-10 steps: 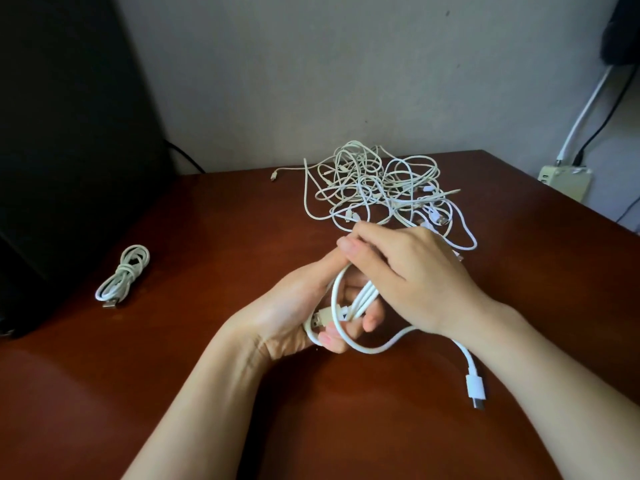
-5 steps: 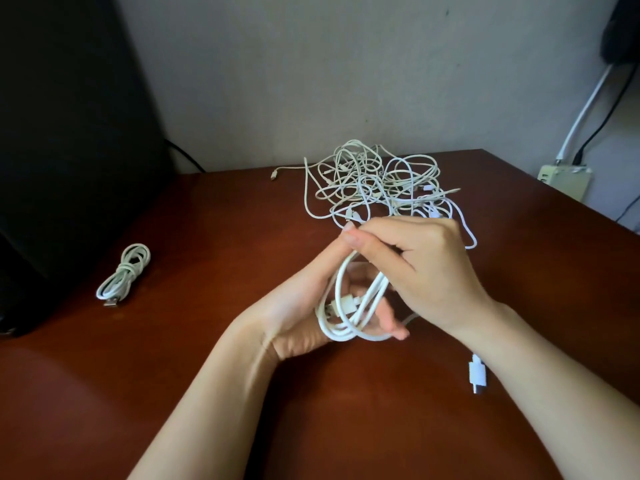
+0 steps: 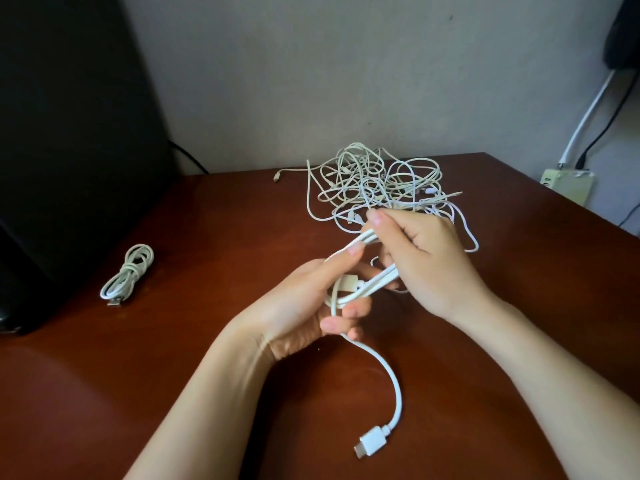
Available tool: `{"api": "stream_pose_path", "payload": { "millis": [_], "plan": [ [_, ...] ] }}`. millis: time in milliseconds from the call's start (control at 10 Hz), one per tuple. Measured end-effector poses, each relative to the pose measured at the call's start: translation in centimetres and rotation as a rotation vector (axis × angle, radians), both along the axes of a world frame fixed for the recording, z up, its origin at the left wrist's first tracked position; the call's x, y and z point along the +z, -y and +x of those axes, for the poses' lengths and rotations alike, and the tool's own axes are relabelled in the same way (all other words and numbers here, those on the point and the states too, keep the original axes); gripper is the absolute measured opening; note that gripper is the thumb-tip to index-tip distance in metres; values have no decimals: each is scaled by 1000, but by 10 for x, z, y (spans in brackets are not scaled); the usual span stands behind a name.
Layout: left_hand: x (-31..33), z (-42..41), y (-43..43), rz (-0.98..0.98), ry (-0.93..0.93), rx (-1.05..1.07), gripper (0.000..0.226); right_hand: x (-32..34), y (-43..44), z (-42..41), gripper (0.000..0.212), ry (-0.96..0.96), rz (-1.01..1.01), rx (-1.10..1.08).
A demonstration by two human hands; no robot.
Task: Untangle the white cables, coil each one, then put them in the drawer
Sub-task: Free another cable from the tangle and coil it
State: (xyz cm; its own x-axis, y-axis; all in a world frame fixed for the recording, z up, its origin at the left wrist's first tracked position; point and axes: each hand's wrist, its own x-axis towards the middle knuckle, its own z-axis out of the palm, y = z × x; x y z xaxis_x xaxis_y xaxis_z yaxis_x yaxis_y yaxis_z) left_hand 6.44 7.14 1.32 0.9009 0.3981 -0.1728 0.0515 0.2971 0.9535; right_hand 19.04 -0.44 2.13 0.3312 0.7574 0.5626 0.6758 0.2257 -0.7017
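Plug end (image 3: 372,441) now dangles below left hand (image 3: 304,306); right hand (image 3: 426,261) lifted loops (image 3: 372,285).

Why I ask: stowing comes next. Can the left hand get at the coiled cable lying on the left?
Likely not yet. The tabletop path to the coiled cable looks free, but the left hand grips the half-wound cable with the right hand.

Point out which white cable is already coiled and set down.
The bundle far left, lying alone; the held cable is half-wound, the pile tangled.
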Motion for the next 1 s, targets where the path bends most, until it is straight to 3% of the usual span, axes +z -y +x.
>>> {"api": "stream_pose_path", "payload": {
  "millis": [100,200,300,400,600,800,1000],
  "plan": [
    [-6,2,-1,43,1,4,75,1,-2,-1,42,-29,-9,-14],
    [-3,4,-1,22,32,-35,64,-2,-6,2,44,67,97,-91],
    [-5,5,-4,25,92,-76,68,0,-5,8,48,140,212,-244],
    [-5,5,-6,127,74,15,58,2,-5,22,47,131,244,-326],
    [-10,-3,-24,352,128,360,41,-5,-7,32,49,146,29,-292],
    [-8,-11,-33,493,188,569,39,5,-4,10,55,-164,-158,-15],
    [-3,-8,-25,639,312,684,32,12,1,-5,45,-611,-172,195]
  ]
}}
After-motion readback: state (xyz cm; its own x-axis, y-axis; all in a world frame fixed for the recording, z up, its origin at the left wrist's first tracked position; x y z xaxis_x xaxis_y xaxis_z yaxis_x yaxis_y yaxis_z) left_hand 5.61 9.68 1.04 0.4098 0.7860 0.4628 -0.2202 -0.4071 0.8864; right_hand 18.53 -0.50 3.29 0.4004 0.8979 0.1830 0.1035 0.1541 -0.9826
